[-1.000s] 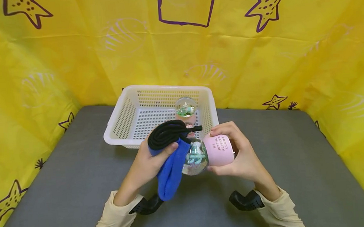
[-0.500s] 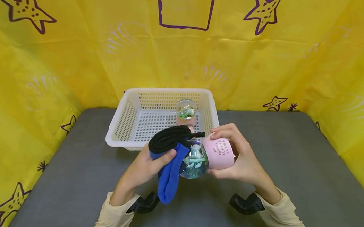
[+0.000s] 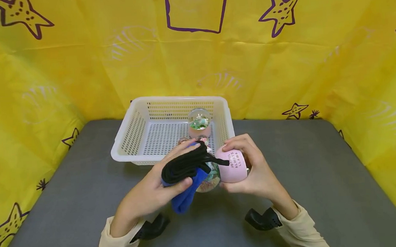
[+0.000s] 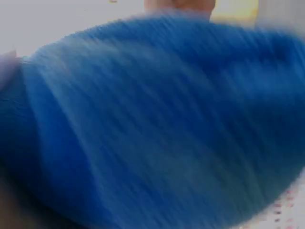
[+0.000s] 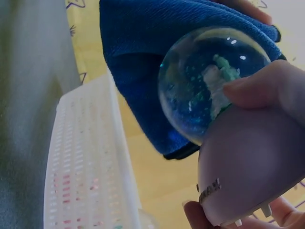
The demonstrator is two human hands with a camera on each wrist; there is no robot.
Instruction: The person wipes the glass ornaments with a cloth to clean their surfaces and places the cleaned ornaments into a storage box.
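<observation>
My right hand (image 3: 255,169) grips the pink base of a snow globe (image 3: 232,166), tipped on its side with the glass pointing left. Raised lettering shows on the base, and a pale and green figure sits inside the glass in the right wrist view. A folded blue cloth (image 5: 138,71) with black edging is bunched in my left hand (image 3: 154,190), thumb on the near side. The cloth lies against the glass and covers part of it in the head view. Blurred blue cloth (image 4: 167,124) fills most of the left wrist view.
A white plastic basket (image 3: 128,158) with slotted sides stands behind the hands on the grey table (image 3: 306,162). Inside is another snow globe (image 3: 199,123) on a pink base, with smaller pink items partly hidden by the left hand. A yellow patterned curtain (image 3: 180,64) surrounds the table.
My left hand has turned and shifted the cloth further over the globe's glass, so less glass shows. The snow globe and right hand have moved slightly left in the head view.
</observation>
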